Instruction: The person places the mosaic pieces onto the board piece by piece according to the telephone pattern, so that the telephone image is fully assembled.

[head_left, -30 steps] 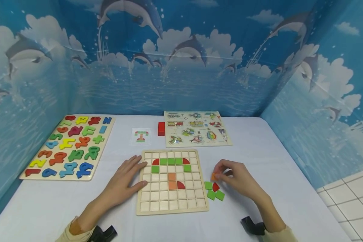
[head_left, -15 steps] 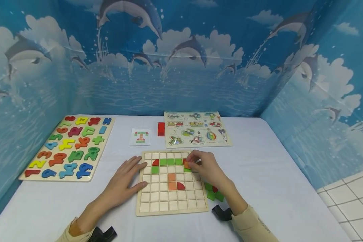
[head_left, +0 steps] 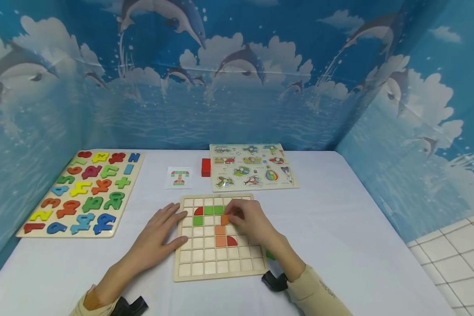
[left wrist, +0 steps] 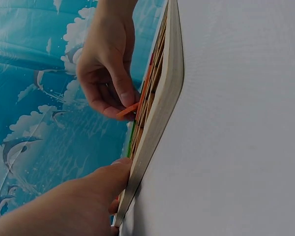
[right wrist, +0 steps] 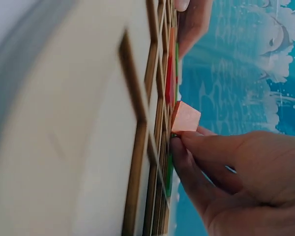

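Observation:
A wooden grid board lies on the white table. Green square tiles, red quarter-circle tiles and two orange square tiles sit in its cells. Thumb and fingers of my right hand pinch another orange square tile, tilted just over the board above the two orange ones. That hand covers the upper right cells. My left hand rests along the board's left edge, fingers extended, with thumb and fingertips on the rim.
Beyond the board lie a pattern card, a red block and a vehicle puzzle board. A number puzzle board is at the left. A loose green tile peeks out beside the right forearm.
My right hand has carried the orange tile from the loose pile right of the board, leftward over the grid. The left hand stays at the edge. The head view has shifted slightly.

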`<state>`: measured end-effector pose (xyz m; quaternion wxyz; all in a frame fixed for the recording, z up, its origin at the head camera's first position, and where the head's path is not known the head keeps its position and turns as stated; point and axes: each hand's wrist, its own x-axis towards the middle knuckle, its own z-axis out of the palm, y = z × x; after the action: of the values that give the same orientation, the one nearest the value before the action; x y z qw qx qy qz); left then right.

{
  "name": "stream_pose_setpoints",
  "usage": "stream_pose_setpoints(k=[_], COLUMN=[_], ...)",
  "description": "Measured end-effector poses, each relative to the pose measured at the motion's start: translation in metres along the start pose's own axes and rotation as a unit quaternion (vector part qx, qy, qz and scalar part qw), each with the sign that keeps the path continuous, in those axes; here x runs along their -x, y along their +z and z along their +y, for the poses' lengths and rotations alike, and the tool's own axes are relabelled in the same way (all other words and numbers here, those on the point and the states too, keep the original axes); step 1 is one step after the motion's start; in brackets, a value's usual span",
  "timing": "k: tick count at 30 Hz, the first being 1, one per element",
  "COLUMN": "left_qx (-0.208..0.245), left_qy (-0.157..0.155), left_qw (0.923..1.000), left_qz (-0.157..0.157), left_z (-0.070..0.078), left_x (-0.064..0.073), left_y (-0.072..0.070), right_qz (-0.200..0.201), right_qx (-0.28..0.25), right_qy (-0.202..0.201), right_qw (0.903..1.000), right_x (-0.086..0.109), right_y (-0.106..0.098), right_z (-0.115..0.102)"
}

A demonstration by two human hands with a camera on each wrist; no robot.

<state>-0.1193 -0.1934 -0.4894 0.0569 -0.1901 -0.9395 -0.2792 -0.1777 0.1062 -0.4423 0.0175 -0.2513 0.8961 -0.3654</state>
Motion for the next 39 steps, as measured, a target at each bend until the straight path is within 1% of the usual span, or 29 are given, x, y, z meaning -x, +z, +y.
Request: stream_pose_setpoints(k=[4, 7, 11, 14, 16, 21, 26, 30, 33, 35, 39], left_qx=[-0.001, -0.001, 0.001, -0.001, -0.003, -0.001, 0.001, -0.001, 0.0, -0.001, -0.003], left_qy=[-0.002, -0.002, -0.001, 0.002, 0.004, 0.008, 0.013, 0.006, -0.001, -0.003, -0.005], left_qw=[1.0, 1.0, 1.0, 1.0, 1.0, 0.9999, 0.9998, 1.0, 1.0, 1.0, 1.0], left_qz=[0.002, 0.001, -0.002, -0.003, -0.002, 0.006, 0.016, 0.007, -0.003, -0.006, -0.006], left_z=[-0.001, -0.001, 0.0, 0.0, 0.0, 0.0, 0.001, 0.0, 0.0, -0.001, -0.002], left_x=[0.002, 0.002, 0.001, 0.0, -0.001, -0.001, 0.0, -0.001, -0.001, -0.001, 0.0], left_y=[0.0, 0.0, 0.0, 0.0, -0.001, 0.0, 0.0, 0.0, 0.0, 0.0, 0.0], right_qz=[-0.007, -0.002, -0.011, -0.02, -0.017, -0.008, -0.007, -0.007, -0.012, -0.01, 0.016], right_qx=[0.018, 0.029, 0.034, 0.036, 0.039, 0.035, 0.056, 0.077, 0.081, 0.075, 0.071], right_qy=[-0.028, -0.035, -0.041, -0.055, -0.065, -0.066, -0.063, -0.072, -0.077, -0.073, -0.05], right_qw=[0.9994, 0.999, 0.9985, 0.9976, 0.997, 0.9972, 0.9964, 0.9944, 0.9937, 0.9945, 0.9961], right_x=[-0.001, -0.001, 0.0, 0.0, -0.001, -0.002, -0.002, -0.001, -0.002, -0.002, -0.002], right_y=[0.006, 0.008, 0.009, 0.01, 0.011, 0.014, 0.013, 0.011, 0.011, 0.011, 0.011], right_z=[-0.005, -0.007, -0.007, -0.006, -0.006, -0.007, -0.006, -0.006, -0.007, -0.008, -0.007])
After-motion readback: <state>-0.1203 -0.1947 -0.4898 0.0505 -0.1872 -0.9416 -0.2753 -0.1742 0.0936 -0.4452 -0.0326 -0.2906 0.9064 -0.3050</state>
